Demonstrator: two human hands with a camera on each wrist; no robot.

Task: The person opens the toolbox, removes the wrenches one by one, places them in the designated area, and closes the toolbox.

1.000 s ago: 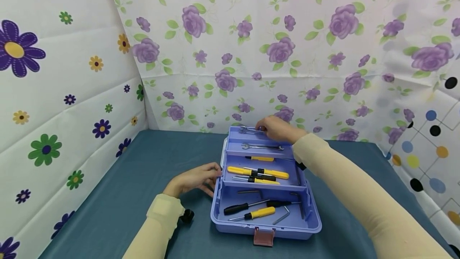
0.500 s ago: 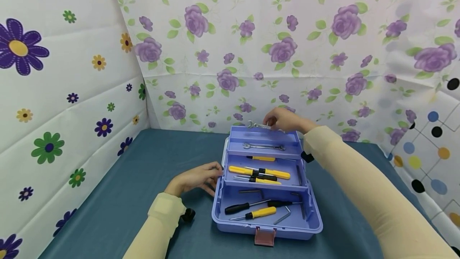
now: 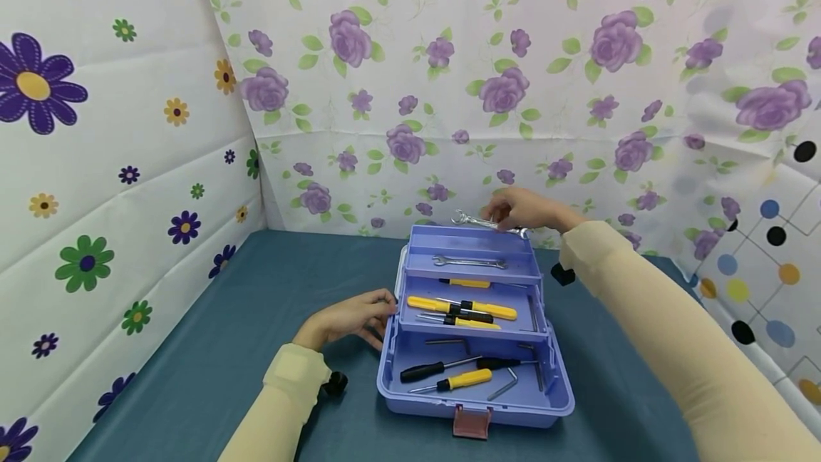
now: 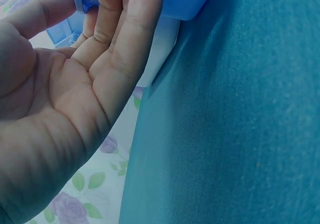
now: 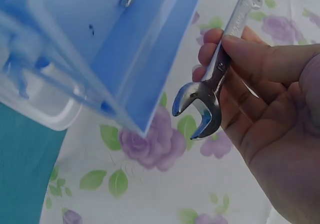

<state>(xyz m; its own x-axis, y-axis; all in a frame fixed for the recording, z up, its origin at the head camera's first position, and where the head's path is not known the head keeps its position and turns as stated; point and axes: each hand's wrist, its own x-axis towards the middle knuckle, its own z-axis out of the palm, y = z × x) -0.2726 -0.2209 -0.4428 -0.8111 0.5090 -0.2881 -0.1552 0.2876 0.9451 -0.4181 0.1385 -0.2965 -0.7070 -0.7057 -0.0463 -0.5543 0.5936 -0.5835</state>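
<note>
My right hand point(image 3: 522, 209) pinches a shiny open-end wrench point(image 3: 474, 220) between thumb and fingers, above the back edge of the toolbox. In the right wrist view the wrench point(image 5: 212, 78) slants past the fingertips, its open end beside the blue tray wall. The blue-purple toolbox point(image 3: 474, 412) stands open with stepped trays. A second wrench point(image 3: 470, 262) lies in the upper tray. At the toolbox's left side my left hand point(image 3: 349, 318) holds the tray edge; the left wrist view shows its thumb and fingers point(image 4: 107, 28) at the blue rim.
The middle tray holds several yellow-handled screwdrivers point(image 3: 489, 310). In the bottom compartment lie a black screwdriver point(image 3: 420, 372), a yellow one point(image 3: 468, 378) and hex keys point(image 3: 503, 385). A reddish latch point(image 3: 471, 423) hangs at the front. Floral sheets point(image 3: 410, 77) stand behind the teal tabletop point(image 3: 308, 262).
My right hand has lifted the wrench out of the top compartment and carried it up and to the right. The left hand stays at the tray edge.
</note>
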